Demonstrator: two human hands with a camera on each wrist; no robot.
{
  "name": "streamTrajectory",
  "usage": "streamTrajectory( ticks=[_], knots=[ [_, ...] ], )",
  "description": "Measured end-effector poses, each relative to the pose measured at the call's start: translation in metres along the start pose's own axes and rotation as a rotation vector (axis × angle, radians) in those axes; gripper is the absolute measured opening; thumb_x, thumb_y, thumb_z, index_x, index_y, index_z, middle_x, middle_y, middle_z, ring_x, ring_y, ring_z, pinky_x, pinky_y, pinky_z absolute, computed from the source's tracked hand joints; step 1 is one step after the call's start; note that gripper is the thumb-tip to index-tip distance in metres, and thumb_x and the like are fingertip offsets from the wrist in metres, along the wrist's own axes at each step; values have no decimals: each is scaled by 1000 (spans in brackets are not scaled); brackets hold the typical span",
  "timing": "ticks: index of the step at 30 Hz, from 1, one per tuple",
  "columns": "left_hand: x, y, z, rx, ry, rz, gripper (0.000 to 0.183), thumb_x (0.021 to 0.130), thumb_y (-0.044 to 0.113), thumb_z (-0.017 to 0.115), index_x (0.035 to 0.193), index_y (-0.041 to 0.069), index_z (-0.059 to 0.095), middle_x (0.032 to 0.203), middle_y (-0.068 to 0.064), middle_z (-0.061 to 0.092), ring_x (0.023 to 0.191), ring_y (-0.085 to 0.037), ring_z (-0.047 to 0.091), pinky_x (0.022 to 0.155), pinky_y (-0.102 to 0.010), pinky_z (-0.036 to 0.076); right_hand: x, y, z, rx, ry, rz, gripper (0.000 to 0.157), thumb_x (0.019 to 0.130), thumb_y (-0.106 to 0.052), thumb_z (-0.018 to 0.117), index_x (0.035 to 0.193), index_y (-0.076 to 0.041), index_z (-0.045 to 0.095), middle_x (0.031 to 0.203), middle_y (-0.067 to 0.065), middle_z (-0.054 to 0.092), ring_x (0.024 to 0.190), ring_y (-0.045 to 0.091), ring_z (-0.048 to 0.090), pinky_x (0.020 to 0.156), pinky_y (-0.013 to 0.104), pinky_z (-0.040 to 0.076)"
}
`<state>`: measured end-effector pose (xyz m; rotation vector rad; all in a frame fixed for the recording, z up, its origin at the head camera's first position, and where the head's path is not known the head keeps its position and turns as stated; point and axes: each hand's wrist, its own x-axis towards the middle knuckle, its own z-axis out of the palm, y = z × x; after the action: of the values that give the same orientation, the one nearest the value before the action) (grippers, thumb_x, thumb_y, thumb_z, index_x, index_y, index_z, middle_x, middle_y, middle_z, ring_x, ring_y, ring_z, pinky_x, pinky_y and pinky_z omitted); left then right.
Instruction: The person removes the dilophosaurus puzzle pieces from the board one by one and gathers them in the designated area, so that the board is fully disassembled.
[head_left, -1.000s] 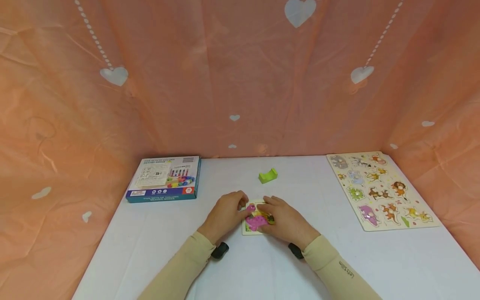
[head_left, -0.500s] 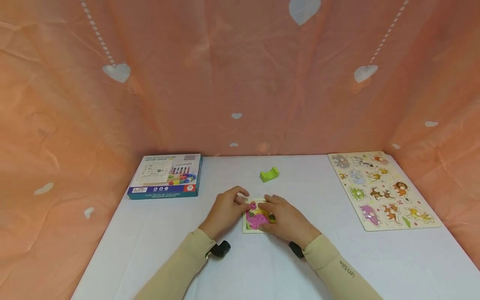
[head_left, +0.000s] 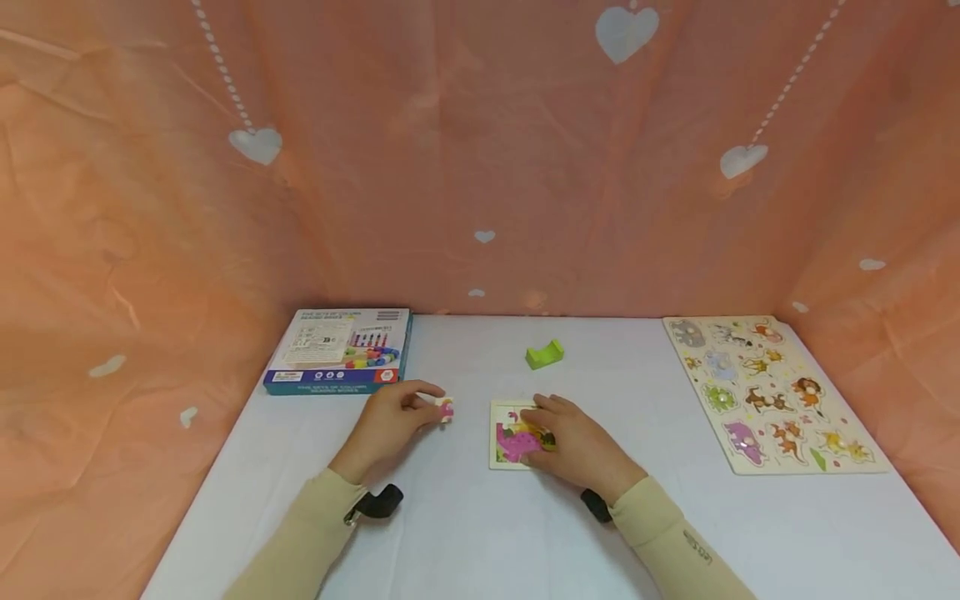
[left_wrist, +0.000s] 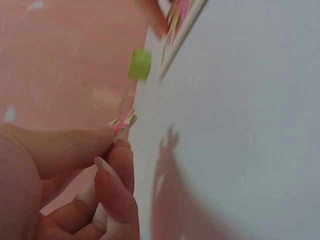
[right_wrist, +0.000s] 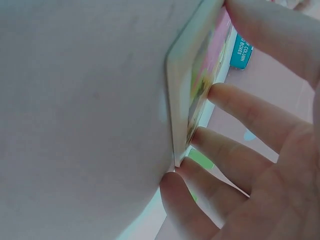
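My left hand (head_left: 384, 429) is raised at the left of the puzzle, pinching a small pink and cream jigsaw piece (head_left: 446, 409) between thumb and fingers. In the left wrist view the piece (left_wrist: 124, 122) sticks out past the fingertips, above the tabletop. A square wooden jigsaw board (head_left: 492, 446) with a pink dinosaur picture lies in front of me. Its upper left corner shows a pale gap with a little pink. My right hand (head_left: 585, 446) rests on the board's right side, covering part of the picture. In the right wrist view its spread fingertips touch the board's (right_wrist: 175, 85) face and edge.
A bright green curved block (head_left: 544, 355) stands behind the jigsaw. At the back left lies a flat boxed toy (head_left: 330, 387). A large animal peg puzzle (head_left: 806, 468) lies at the right. An orange cloth (head_left: 450, 167) hangs behind the white table (head_left: 465, 533).
My left hand has lifted the piece from the jigsaw's upper left corner and moved left with it. My right hand has stayed on the board. The head view has shifted slightly.
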<state>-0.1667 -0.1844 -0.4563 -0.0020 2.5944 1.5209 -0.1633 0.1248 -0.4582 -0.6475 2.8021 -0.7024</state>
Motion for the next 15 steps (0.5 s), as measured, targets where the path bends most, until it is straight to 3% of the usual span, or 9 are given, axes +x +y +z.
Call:
streamTrajectory(
  ticks=[4,7,10,15],
  knots=[
    [-12,-14,-31,53,27,-40,23,101,22,77,123,19,79,95,-5,76,88,-19,67,81,-28,55,0,-1,-1,3,10,-12,61,92,-31,87,146,-12,68,165,15,52,157,40,43,124,56,42],
    [-19,-22,-45,74,30,-59,25,102,24,76,125,16,78,98,-5,78,89,-18,68,81,-27,55,1,-3,-1,4,9,-26,60,93,-31,86,146,-11,68,165,16,52,157,39,43,124,55,42],
    [-21,-27,-49,83,31,-71,27,102,24,76,126,12,77,102,-5,79,91,-18,69,81,-26,55,2,-4,-1,-5,18,-46,56,96,-28,83,146,-10,68,164,17,53,156,40,45,124,55,43],
    [-19,-32,-43,97,30,-90,27,103,24,74,126,11,77,102,-5,78,90,-18,67,81,-27,55,-1,0,0,-30,28,-44,49,99,-23,78,145,-9,68,163,18,53,155,42,46,123,56,43]
  ],
)
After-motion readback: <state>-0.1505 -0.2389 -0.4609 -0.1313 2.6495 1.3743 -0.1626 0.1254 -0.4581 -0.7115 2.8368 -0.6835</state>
